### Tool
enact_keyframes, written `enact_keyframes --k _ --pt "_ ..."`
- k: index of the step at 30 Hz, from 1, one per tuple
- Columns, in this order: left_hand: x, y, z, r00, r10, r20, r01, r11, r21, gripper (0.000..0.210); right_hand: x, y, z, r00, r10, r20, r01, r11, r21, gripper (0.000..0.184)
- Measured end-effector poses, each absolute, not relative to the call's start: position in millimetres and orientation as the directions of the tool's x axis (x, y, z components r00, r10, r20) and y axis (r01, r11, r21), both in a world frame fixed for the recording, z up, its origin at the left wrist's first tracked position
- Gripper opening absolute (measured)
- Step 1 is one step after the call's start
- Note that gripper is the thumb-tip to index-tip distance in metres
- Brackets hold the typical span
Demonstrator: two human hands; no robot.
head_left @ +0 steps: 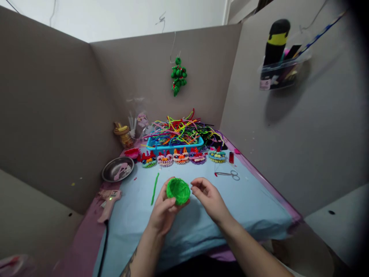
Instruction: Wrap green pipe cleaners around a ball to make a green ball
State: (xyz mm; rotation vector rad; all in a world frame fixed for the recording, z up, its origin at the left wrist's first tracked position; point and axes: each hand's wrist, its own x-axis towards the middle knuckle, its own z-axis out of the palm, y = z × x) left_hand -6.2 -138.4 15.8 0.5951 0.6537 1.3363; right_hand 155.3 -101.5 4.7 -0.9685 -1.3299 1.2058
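Note:
A small green bowl-shaped piece (178,191), fuzzy like coiled pipe cleaner, is tilted with its hollow towards me. My left hand (165,211) is wrapped round its left side and underside, the thumb on the near rim. Close to the right rim, my right hand (209,198) is curled with thumb and fingertips together; whether anything is pinched there is too small to tell. A straight green pipe cleaner (155,189) lies on the blue cloth (230,200), left of the bowl shape.
Several colourful fuzzy animal heads (181,156) line up before a blue tray (173,147) heaped with pipe cleaners (184,129). Scissors (227,174) lie right. At left are a metal bowl (108,169) and a pink glue gun (110,204) with a black cord. Grey panels (138,77) enclose the table.

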Motion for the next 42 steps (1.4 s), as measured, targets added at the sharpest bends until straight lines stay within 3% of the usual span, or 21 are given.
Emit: enact_keyframes --k 10,24,35,38,42 --pt "3 -136 20 0.063 0.995 -0.082 -0.637 0.103 0.764 0.066 147 -97 9 -0.1 0.906 0.412 0.268 0.423 -0.865 0.019" --pt "-5 -130 7 0.067 0.994 -0.083 -0.679 0.106 0.726 0.066 141 -92 9 -0.17 0.898 0.406 0.334 0.44 -0.833 0.02" --pt "-3 -134 10 0.12 0.991 -0.053 -0.661 0.12 0.741 0.062 148 -97 8 -0.217 0.873 0.436 0.297 0.485 -0.823 0.027" --pt "-3 -136 10 0.033 0.999 -0.004 -0.53 0.021 0.847 0.073 150 -102 13 -0.204 0.883 0.424 0.288 0.467 -0.836 0.034" --pt "-4 -140 6 -0.102 0.963 0.249 -0.137 -0.262 0.955 0.084 147 -109 16 -0.133 0.951 0.278 0.111 0.293 -0.95 0.023"
